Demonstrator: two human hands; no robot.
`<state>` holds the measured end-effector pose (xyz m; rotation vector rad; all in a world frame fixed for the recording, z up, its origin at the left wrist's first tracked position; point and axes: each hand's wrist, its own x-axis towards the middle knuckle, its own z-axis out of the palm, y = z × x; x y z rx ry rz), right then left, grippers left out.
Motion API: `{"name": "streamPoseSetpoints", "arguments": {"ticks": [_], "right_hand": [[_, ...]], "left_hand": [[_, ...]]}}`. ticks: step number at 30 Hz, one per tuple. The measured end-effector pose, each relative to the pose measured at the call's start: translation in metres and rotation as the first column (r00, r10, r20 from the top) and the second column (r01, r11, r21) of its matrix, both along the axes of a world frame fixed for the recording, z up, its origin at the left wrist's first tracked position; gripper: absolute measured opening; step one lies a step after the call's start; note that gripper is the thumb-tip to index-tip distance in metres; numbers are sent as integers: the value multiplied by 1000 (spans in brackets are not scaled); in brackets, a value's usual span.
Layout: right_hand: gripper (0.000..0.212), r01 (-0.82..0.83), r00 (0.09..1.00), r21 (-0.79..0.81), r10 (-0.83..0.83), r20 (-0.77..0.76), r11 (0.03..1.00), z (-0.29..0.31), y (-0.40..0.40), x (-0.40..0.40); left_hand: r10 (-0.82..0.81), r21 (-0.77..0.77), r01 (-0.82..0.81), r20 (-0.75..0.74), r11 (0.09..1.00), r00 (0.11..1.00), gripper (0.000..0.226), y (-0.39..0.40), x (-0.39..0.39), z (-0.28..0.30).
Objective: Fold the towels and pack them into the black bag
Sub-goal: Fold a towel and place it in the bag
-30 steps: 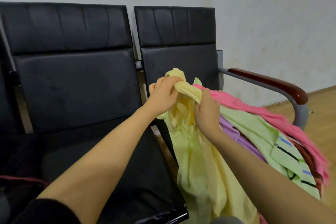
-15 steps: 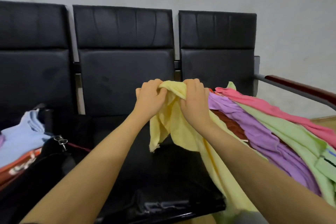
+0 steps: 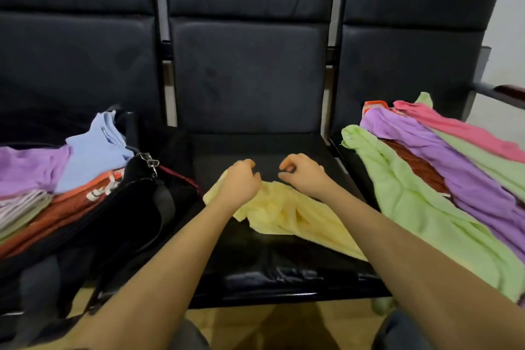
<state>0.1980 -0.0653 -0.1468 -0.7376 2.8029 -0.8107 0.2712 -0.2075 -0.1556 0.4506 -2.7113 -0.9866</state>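
Yellow towel [image 3: 287, 213], lifted a moment ago, now lies crumpled on the middle seat [image 3: 255, 150] — my left hand [image 3: 240, 182] and right hand [image 3: 305, 175] still pinch its edge, ready to fold.

1. The chairs [image 3: 250, 77] are padded in black leather-like material, matt on the backs and glossy at the front seat edge.
2. The yellow towel [image 3: 287, 213] is soft, fuzzy cloth, crumpled and matt.
3. The towel pile [image 3: 443, 179] looks like matt terry cloth.
4. The black bag [image 3: 127, 213] is dull woven fabric with a shiny metal clip [image 3: 152, 163].
5. The armrest [image 3: 508, 92] is glossy dark wood.
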Motion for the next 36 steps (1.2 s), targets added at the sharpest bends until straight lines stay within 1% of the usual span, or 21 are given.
{"name": "streamPoseSetpoints", "arguments": {"ticks": [1, 2, 4, 6, 8, 9, 11, 14, 16, 20, 23, 26, 28, 30, 31, 32, 34, 36], "right_hand": [[9, -42, 998, 5, 41, 47, 999, -9, 6, 0], [10, -90, 993, 31, 87, 75, 995, -17, 13, 1], [23, -198, 979, 176, 186, 83, 964, -34, 27, 2], [39, -281, 960, 348, 262, 101, 895, -49, 38, 4], [50, -334, 942, 443, 307, 133, 832, -64, 43, 3], [52, -347, 938, 468, 316, 145, 813, -70, 43, 3], [52, -346, 938, 484, 310, 156, 804, -79, 40, -2], [53, -321, 947, 486, 288, 145, 813, -89, 29, -10], [53, -306, 952, 467, 282, 122, 830, -96, 18, -15], [54, -277, 961, 384, 251, 120, 881, -105, -6, -29], [54, -256, 966, 329, 226, 127, 909, -107, -20, -39], [55, -197, 980, 270, 179, 90, 943, -102, -27, -38], [51, -106, 994, 187, 99, 50, 977, -90, -27, -36], [42, -26, 1000, 122, 28, -12, 992, -79, -24, -34], [37, -21, 999, 125, 26, -41, 992, -75, -23, -33], [34, -40, 997, 164, 51, -63, 986, -72, -23, -30], [38, -106, 989, 299, 131, -65, 948, -72, -22, -23], [40, -154, 979, 397, 195, -65, 905, -77, -21, -17]], "left_hand": [[-35, -18, 36, 44, 999, 998, 39, 5, 2, -9], [-72, -41, 76, 96, 996, 993, 38, 11, 3, -18], [-133, -112, 160, 220, 981, 967, 35, 23, 3, -36], [-165, -217, 255, 361, 942, 918, 34, 30, 2, -52], [-165, -306, 316, 430, 898, 887, 36, 32, 0, -64], [-162, -324, 320, 430, 890, 888, 36, 30, -2, -68], [-164, -312, 306, 408, 899, 898, 36, 23, -6, -73], [-175, -272, 297, 397, 915, 901, 41, 10, -12, -76], [-159, -307, 289, 386, 907, 909, 45, 0, -17, -81], [-92, -353, 216, 337, 910, 937, 46, -17, -27, -93], [-32, -378, 119, 228, 918, 973, 44, -19, -29, -94], [41, -445, 14, 114, 895, 993, 32, -15, -26, -91], [57, -483, -3, 98, 876, 994, 27, -15, -24, -85], [15, -489, 46, 121, 871, 993, 24, -16, -22, -78], [-26, -484, 96, 150, 870, 988, 25, -16, -21, -75], [-74, -481, 159, 191, 862, 979, 26, -15, -19, -72], [-140, -498, 274, 289, 823, 947, 28, -11, -15, -71], [-154, -506, 319, 341, 802, 928, 29, -8, -12, -75]]}}
